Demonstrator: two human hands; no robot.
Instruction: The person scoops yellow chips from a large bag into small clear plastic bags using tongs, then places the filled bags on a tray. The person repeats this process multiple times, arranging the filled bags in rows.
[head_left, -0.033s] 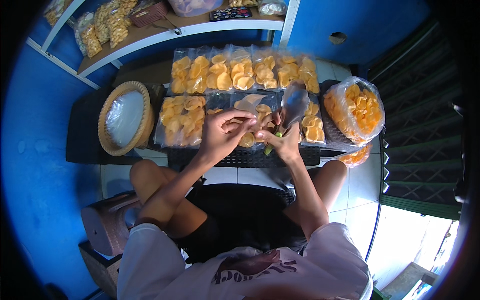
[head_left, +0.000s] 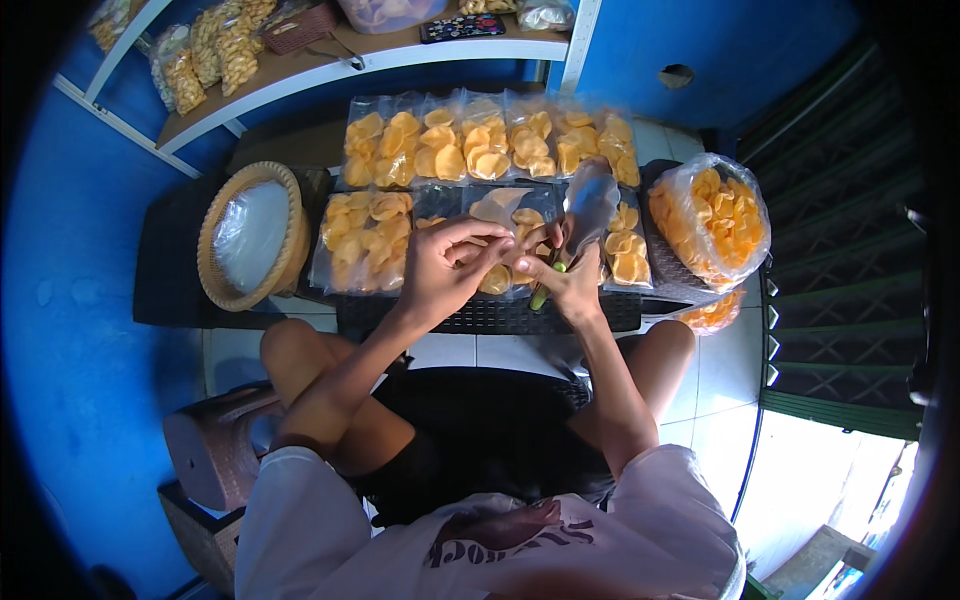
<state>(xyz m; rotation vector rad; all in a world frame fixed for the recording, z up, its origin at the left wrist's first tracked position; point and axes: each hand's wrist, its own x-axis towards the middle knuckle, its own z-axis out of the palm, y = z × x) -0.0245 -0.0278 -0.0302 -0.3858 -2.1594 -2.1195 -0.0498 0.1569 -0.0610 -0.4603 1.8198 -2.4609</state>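
Note:
My left hand (head_left: 455, 260) is closed in a pinch over the front row of chip bags; what lies between its fingertips is too small to make out. Just beyond these fingers shows a whitish, see-through piece of plastic (head_left: 497, 203). Close beside it, my right hand (head_left: 568, 280) wraps round a shiny, greyish, rounded thing (head_left: 592, 192) that sticks up past the fingers. A slim green part (head_left: 540, 297) pokes out under that palm. Below both hands, clear bags of round orange chips (head_left: 365, 240) lie in two rows, partly covered by my hands.
At the left stands a woven basket (head_left: 208, 240) with clear plastic bags (head_left: 250, 235) inside. A big open bag of orange chips (head_left: 715, 225) is at the right. Behind, a shelf (head_left: 400, 62) carries snack bags (head_left: 238, 60) and a patterned phone-like object (head_left: 462, 26). A folding gate (head_left: 840, 260) borders the right side.

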